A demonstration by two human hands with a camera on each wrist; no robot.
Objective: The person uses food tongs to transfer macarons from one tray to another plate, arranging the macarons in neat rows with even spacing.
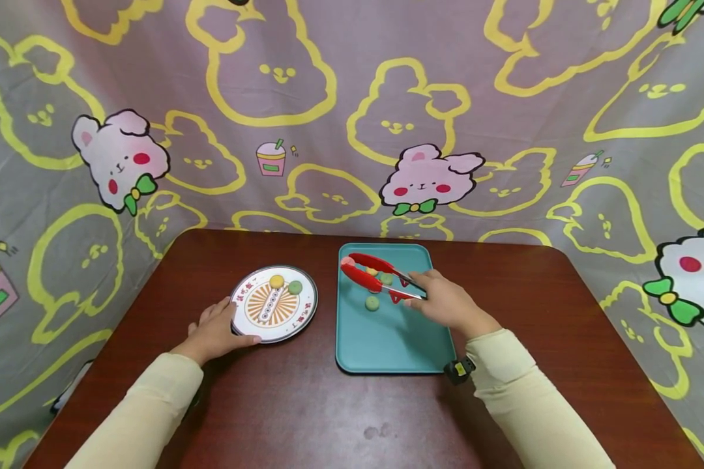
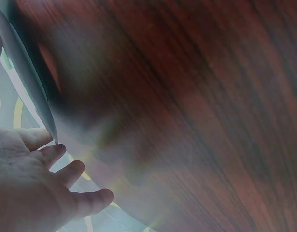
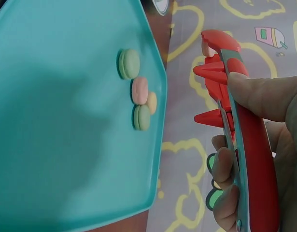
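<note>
My right hand grips red-and-metal tongs over the far part of a teal tray. A pink macaron sits between the tongs' tips, above the tray's left edge. On the tray lie a green macaron, a pink macaron, a yellow macaron and a second green macaron. To the left, my left hand touches the rim of a white patterned plate, its fingers spread and fairly straight. The plate bears a yellow macaron and a green macaron.
Plate and tray stand side by side on a dark brown wooden table, a narrow strip of wood between them. A patterned curtain rises behind the table and along both sides. A small black device is by my right wrist.
</note>
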